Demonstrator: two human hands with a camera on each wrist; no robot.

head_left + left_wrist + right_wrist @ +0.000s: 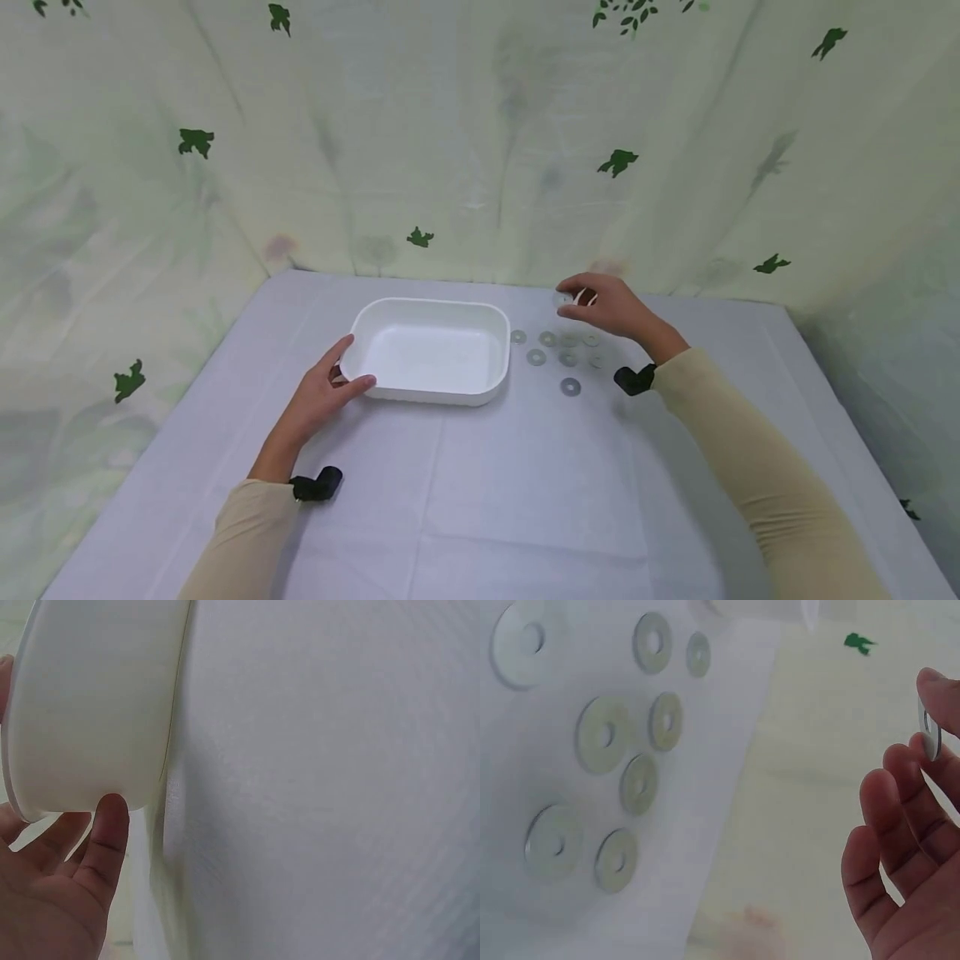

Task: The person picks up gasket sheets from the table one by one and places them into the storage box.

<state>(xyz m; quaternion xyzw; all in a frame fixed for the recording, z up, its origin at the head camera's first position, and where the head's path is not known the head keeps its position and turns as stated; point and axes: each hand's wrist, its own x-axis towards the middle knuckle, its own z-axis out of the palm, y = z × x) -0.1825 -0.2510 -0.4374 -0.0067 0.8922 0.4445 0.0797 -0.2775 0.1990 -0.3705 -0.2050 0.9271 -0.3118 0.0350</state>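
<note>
Pale curtains (480, 125) with dark green shapes (618, 162) hang beyond both grips, behind a white-covered table (487, 500). From the head, the left hand (318, 404) grips the left end of a white tray (435, 354), which extends rightward from it. The right hand (611, 304) pinches 1 washer (562, 298) between thumb and forefinger. On the near side of that grip, mostly to its left, 8 loose washers (567, 358) lie on the table, 1 just beside the tray's right end.

From the left wrist, the thumb lies against the tray's outer wall, with fingers reaching round to its other side; bare table cover spreads right of the grip.

From the right wrist, the pinched washer shows nearly edge-on, the other 3 fingers loosely extended. All 8 loose washers lie left of this grip, well apart from it.
</note>
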